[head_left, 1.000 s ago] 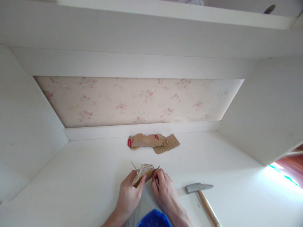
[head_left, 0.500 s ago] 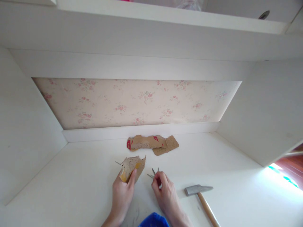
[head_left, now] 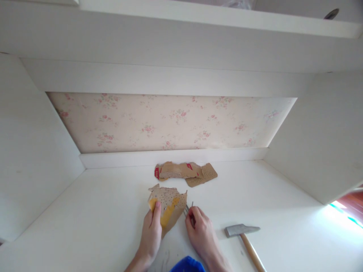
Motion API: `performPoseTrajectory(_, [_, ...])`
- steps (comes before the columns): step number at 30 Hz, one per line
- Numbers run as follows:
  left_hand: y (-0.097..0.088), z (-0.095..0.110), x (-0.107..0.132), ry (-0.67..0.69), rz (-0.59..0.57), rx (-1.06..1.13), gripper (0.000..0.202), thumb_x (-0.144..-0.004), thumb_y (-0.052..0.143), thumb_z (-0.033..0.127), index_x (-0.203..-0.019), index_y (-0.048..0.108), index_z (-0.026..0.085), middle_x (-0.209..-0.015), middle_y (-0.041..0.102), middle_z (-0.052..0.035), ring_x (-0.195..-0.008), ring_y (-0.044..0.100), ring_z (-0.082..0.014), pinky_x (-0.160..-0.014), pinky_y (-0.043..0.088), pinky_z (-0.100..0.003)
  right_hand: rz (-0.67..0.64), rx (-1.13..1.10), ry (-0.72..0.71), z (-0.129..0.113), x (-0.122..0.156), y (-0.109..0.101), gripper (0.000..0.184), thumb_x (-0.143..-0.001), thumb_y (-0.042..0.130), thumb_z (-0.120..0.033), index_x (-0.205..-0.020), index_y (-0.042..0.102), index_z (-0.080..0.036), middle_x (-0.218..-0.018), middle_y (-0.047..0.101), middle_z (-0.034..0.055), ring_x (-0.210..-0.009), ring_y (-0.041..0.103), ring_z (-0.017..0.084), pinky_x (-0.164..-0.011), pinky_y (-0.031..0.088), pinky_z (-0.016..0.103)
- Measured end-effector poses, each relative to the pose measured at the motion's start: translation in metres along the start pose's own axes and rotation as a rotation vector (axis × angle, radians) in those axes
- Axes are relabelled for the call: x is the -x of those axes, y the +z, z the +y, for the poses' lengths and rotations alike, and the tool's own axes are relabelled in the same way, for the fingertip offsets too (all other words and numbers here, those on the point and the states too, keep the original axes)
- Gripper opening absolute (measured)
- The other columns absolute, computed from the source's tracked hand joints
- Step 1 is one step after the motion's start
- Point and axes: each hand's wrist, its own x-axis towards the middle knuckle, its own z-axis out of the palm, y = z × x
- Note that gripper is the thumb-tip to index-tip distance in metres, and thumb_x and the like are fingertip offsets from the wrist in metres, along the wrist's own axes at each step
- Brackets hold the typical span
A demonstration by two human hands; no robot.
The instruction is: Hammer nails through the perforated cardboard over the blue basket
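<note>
A torn piece of brown cardboard point(head_left: 170, 204), dotted with small holes and patched with yellow, is pinched in my left hand point(head_left: 151, 230) with the thumb on its face. Close to its right edge, my right hand point(head_left: 200, 228) is closed around several thin metal nails point(head_left: 187, 209), whose ends stick out past the fingertips. To the right of that hand lies a hammer point(head_left: 241, 229) with a grey head and wooden handle. The rim of a blue container point(head_left: 188, 264) shows between my forearms, its inside mostly out of view.
More torn cardboard strips point(head_left: 181, 170) with red print lie near the back of the white surface point(head_left: 113, 211). White side panels and an overhead shelf point(head_left: 181, 41) box in the space. Floral wallpaper point(head_left: 176, 122) covers the back. Small loose bits lie near the blue container.
My left hand has turned the cardboard so its face shows more broadly, and its right edge is nearer my right hand. The nail end left of the cardboard no longer shows.
</note>
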Motion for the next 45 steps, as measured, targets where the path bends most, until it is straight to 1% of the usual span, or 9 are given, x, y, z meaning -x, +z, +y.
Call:
performPoseTrajectory(7, [0.003, -0.004, 0.003, -0.004, -0.048, 0.025, 0.056, -0.09, 0.048, 0.06, -0.108, 0.071, 0.012, -0.114, 0.073, -0.0139, -0.112, 0.066, -0.0293, -0.096, 0.053, -0.041, 0.006, -0.065, -0.13, -0.012, 0.003, -0.007, 0.012, -0.098, 0.045, -0.024, -0.092, 0.055, -0.023, -0.078, 0.063, 0.001, -0.068, 0.064, 0.015, -0.064, 0.051, 0.026])
performPoseTrajectory(12, [0.005, 0.001, 0.009, 0.052, -0.195, -0.118, 0.061, -0.092, 0.04, 0.065, -0.093, 0.072, 0.013, -0.092, 0.077, -0.0127, -0.092, 0.07, -0.0274, -0.083, 0.056, -0.035, -0.013, -0.07, -0.225, -0.014, 0.004, -0.004, 0.013, -0.097, 0.048, -0.021, -0.105, 0.057, -0.024, -0.089, 0.067, 0.0035, -0.075, 0.067, 0.016, -0.067, 0.055, 0.025])
performPoseTrajectory(18, [0.007, -0.016, 0.009, 0.09, -0.108, -0.339, 0.063, -0.09, 0.038, 0.069, -0.078, 0.07, 0.016, -0.071, 0.073, -0.0112, -0.076, 0.07, -0.0275, -0.071, 0.056, -0.036, -0.015, -0.062, -0.289, -0.016, 0.002, -0.003, 0.013, -0.099, 0.047, -0.022, -0.107, 0.057, -0.024, -0.085, 0.068, 0.0032, -0.069, 0.069, 0.016, -0.061, 0.056, 0.024])
performPoseTrajectory(22, [0.008, -0.02, 0.007, 0.134, -0.171, -0.404, 0.062, -0.093, 0.033, 0.064, -0.072, 0.07, 0.019, -0.065, 0.071, -0.0096, -0.069, 0.069, -0.0261, -0.066, 0.055, -0.034, -0.021, -0.057, -0.334, -0.015, 0.003, -0.002, 0.014, -0.099, 0.046, -0.022, -0.107, 0.057, -0.023, -0.083, 0.068, 0.0035, -0.068, 0.069, 0.016, -0.059, 0.056, 0.023])
performPoseTrajectory(28, [0.007, -0.025, 0.007, 0.207, -0.196, -0.393, 0.054, -0.094, 0.039, 0.059, -0.088, 0.073, 0.017, -0.074, 0.075, -0.0106, -0.076, 0.071, -0.0261, -0.067, 0.056, -0.032, -0.025, -0.059, -0.354, -0.013, 0.0, -0.002, 0.014, -0.1, 0.043, -0.02, -0.102, 0.056, -0.024, -0.081, 0.067, 0.0029, -0.065, 0.068, 0.015, -0.057, 0.055, 0.021])
performPoseTrajectory(32, [0.007, -0.026, 0.007, 0.263, -0.166, -0.372, 0.049, -0.093, 0.043, 0.056, -0.084, 0.074, 0.019, -0.076, 0.075, -0.0099, -0.076, 0.072, -0.026, -0.071, 0.057, -0.032, -0.01, -0.068, -0.366, -0.01, 0.001, 0.006, 0.015, -0.1, 0.041, -0.021, -0.099, 0.055, -0.025, -0.078, 0.065, 0.0024, -0.061, 0.066, 0.014, -0.054, 0.053, 0.019])
performPoseTrajectory(36, [0.009, -0.018, 0.005, 0.347, -0.229, -0.369, 0.042, -0.094, 0.045, 0.051, -0.085, 0.073, 0.021, -0.079, 0.077, -0.0092, -0.076, 0.074, -0.0245, -0.072, 0.058, -0.028, 0.057, -0.06, -0.354, -0.004, 0.003, 0.019, 0.02, -0.102, 0.034, -0.026, -0.093, 0.052, -0.025, -0.073, 0.061, 0.0012, -0.053, 0.063, 0.014, -0.048, 0.051, 0.02])
performPoseTrajectory(40, [0.011, -0.019, 0.002, 0.409, -0.205, -0.407, 0.043, -0.096, 0.041, 0.049, -0.084, 0.072, 0.021, -0.079, 0.077, -0.0104, -0.075, 0.074, -0.0238, -0.069, 0.058, -0.027, 0.053, -0.055, -0.358, -0.002, 0.003, 0.024, 0.014, -0.1, 0.037, -0.023, -0.092, 0.048, -0.026, -0.073, 0.057, -0.0008, -0.05, 0.061, 0.013, -0.047, 0.05, 0.02])
performPoseTrajectory(45, [0.009, -0.026, -0.002, 0.308, -0.085, -0.397, 0.044, -0.095, 0.043, 0.051, -0.086, 0.071, 0.019, -0.082, 0.078, -0.0128, -0.08, 0.075, -0.0269, -0.07, 0.059, -0.03, 0.069, -0.103, -0.306, 0.0, 0.004, 0.023, 0.016, -0.101, 0.031, -0.023, -0.087, 0.038, -0.028, -0.069, 0.054, -0.0029, -0.049, 0.058, 0.012, -0.046, 0.047, 0.019])
